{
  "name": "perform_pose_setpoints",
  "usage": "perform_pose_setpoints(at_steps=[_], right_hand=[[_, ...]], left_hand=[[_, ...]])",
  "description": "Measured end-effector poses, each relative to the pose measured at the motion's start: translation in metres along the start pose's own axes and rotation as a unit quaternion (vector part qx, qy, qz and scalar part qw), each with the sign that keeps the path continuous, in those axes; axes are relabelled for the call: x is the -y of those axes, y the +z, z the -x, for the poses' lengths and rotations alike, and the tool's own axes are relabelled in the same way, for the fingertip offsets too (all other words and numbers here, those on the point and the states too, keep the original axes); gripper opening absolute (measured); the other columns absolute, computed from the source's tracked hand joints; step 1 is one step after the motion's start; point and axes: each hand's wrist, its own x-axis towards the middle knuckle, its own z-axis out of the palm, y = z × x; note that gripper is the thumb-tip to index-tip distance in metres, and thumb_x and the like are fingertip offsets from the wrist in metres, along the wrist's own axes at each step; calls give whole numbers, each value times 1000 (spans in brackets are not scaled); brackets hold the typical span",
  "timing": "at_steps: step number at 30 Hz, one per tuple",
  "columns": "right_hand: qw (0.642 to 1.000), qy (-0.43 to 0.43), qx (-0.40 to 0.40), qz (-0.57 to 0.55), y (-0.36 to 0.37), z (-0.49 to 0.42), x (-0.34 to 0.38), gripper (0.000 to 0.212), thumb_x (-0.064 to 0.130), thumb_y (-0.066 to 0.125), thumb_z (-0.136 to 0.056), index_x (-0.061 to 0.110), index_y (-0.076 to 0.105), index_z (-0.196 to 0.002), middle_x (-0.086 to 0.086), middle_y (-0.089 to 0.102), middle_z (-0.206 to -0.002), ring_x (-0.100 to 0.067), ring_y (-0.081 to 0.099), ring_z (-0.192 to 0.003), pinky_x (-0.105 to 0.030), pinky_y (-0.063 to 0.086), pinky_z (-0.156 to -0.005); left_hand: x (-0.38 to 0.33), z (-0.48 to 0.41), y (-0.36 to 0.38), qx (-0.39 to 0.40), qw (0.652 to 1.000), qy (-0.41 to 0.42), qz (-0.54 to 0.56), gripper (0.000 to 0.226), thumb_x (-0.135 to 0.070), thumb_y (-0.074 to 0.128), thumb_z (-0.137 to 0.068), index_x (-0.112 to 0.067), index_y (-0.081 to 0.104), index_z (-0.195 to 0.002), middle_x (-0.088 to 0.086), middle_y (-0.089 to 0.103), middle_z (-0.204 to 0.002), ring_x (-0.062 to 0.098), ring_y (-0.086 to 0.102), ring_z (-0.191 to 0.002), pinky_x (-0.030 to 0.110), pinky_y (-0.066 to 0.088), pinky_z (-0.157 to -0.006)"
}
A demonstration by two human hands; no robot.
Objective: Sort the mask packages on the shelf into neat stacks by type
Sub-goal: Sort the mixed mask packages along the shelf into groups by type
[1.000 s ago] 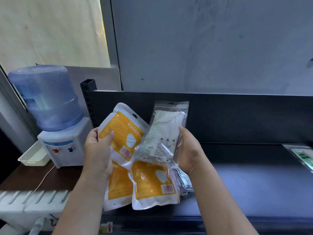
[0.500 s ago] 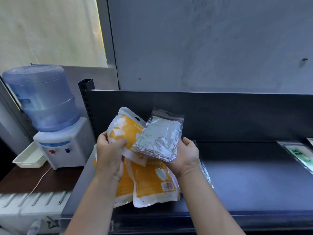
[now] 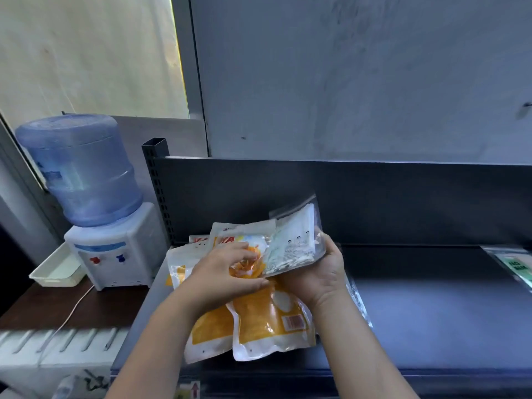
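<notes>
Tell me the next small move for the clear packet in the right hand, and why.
Probably carry the clear packet rightward and lay it flat on the bare dark shelf. The right hand holds it tilted above the orange packets, which are another type, while the left hand rests on that pile. Setting it apart would start its own stack.

Mask packages point(image 3: 267, 321) lie overlapped on the shelf point(image 3: 431, 312) at its left end, before its back panel point(image 3: 374, 203). A separate package point(image 3: 515, 266) lies at the shelf's far right. A water dispenser point(image 3: 109, 246) stands left of the shelf, a tray point(image 3: 54, 272) beside it.
</notes>
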Motion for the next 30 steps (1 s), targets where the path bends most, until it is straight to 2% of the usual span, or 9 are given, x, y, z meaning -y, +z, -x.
perform_pose_setpoints(at_steps=[3,6,9,11,15,18,20,25,30], right_hand=[[1000,7,-11,3,-7,-1,-1,64,39,63,-87,4,64,-140,-22,62,-138,-41,59,-124,-55,37,-116],[997,3,-62,53,-3,1,-1,56,42,66,-87,5,69,-129,-23,73,-114,-45,69,-110,-56,45,-110],[983,-43,-130,122,2,-3,-1,57,25,84,-80,8,67,-132,-16,70,-120,-36,73,-99,-46,61,-86],[962,-84,-176,191,-1,-7,2,43,3,77,-86,4,64,-127,-18,73,-112,-33,76,-89,-41,63,-65],[933,-134,-213,258,-5,-8,14,45,-15,66,-88,0,60,-130,-23,77,-112,-32,80,-86,-42,65,-63],[903,-164,-222,328,-12,-6,24,30,-9,68,-90,6,70,-116,-15,80,-108,-32,79,-95,-50,66,-81],[888,-185,-224,356,-16,-4,31,26,-5,70,-90,10,70,-112,-12,80,-108,-34,77,-100,-58,62,-88],[872,-211,-220,383,-21,3,49,26,3,71,-95,16,69,-117,-8,80,-109,-34,77,-101,-64,61,-87],[868,-223,-207,392,-28,20,93,22,5,70,-97,17,70,-115,-6,81,-103,-30,79,-95,-58,64,-82]], left_hand=[[3,-6,-10,51,998,-44,6,62,-71,77,-77,-36,72,-128,-15,38,-162,15,30,-152,45,32,-123],[18,-20,-9,-105,988,-101,-44,53,-56,70,-93,-28,64,-138,-3,53,-152,22,46,-142,43,40,-117],[33,-30,-8,-148,963,-187,-128,80,-69,70,-74,-28,57,-141,0,65,-136,28,58,-126,44,50,-103],[35,-32,-9,-125,957,-238,-113,101,-77,76,-58,-26,51,-142,1,65,-131,29,61,-120,40,53,-91],[35,-36,-16,-150,944,-291,-42,94,-59,94,-60,-14,53,-132,8,66,-121,31,63,-111,40,55,-87],[36,-37,-23,-199,944,-262,31,60,-49,95,-58,-20,68,-103,5,71,-98,29,67,-91,47,59,-86],[36,-36,-24,-225,946,-231,40,54,-53,89,-54,-30,63,-95,-1,70,-95,28,67,-91,52,58,-88],[6,-27,-20,-286,931,-117,192,29,-18,82,-89,-30,59,-102,1,72,-105,24,74,-95,50,63,-81],[-48,-30,7,-331,873,-64,353,22,-15,76,-95,-28,62,-105,3,76,-108,22,79,-91,41,64,-71]])
